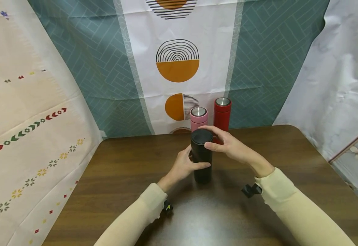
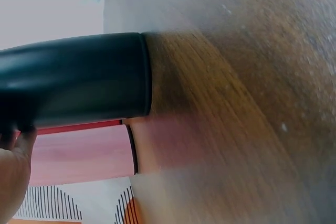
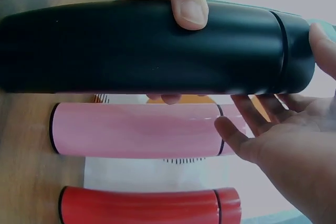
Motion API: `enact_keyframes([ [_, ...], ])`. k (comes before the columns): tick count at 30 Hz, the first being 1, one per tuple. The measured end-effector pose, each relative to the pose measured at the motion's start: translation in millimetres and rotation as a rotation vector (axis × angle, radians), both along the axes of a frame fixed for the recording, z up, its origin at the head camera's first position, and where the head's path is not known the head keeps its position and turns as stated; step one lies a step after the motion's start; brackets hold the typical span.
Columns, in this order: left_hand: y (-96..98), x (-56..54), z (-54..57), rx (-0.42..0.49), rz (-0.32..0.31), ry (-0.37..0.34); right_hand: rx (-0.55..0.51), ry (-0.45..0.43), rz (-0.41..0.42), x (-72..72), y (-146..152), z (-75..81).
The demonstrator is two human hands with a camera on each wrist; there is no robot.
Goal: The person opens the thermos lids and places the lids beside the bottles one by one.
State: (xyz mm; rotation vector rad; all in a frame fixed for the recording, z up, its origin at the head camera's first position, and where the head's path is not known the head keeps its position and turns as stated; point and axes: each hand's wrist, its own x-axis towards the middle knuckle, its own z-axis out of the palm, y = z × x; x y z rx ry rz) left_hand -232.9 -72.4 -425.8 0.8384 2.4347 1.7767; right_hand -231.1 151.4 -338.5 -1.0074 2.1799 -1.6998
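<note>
A black thermos point(image 1: 202, 153) stands upright between the two hands at the middle of the table. My left hand point(image 1: 183, 165) grips its body from the left, with the thumb across the near side. In the right wrist view, the left thumb point(image 3: 190, 9) lies against the black wall. My right hand point(image 1: 226, 143) is at the lid point(image 3: 299, 53), thumb at the near edge and fingers round the far side. Behind stands a pink thermos point(image 1: 198, 118) with a silver-topped lid, partly hidden by the black one. A red thermos point(image 1: 222, 118) stands right of it, partly covered by my right hand.
The dark brown wooden table point(image 1: 129, 171) ends at a patterned cloth point(image 1: 179, 30) hung behind the flasks. Further patterned cloths hang at left point(image 1: 28, 136) and right point(image 1: 344, 85). Dark wrist devices point(image 1: 252, 190) show below the light yellow sleeves.
</note>
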Motion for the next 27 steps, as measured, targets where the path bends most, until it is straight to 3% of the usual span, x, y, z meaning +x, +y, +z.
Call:
enact_keyframes([
  [3,0.3,0.4,-0.3,0.005,0.000,-0.007,0.029,0.028,-0.042,4.1,-1,1.6],
  [9,2.8,1.5,1.1,0.014,0.013,-0.018,0.050,0.087,-0.216,12.5,-13,-0.9],
  [13,3.8,11.1,15.7,0.007,0.007,-0.019,0.056,0.109,-0.274,13.0,-16,-0.6],
  [17,3.5,21.2,30.1,0.011,-0.001,-0.016,0.037,0.081,-0.205,9.9,-12,1.5],
  [23,3.2,21.4,29.9,0.017,0.006,-0.022,-0.010,0.025,-0.043,6.7,-7,1.4],
  [27,2.7,20.1,29.2,0.011,-0.001,-0.028,-0.003,0.023,-0.070,7.9,-8,-2.2],
])
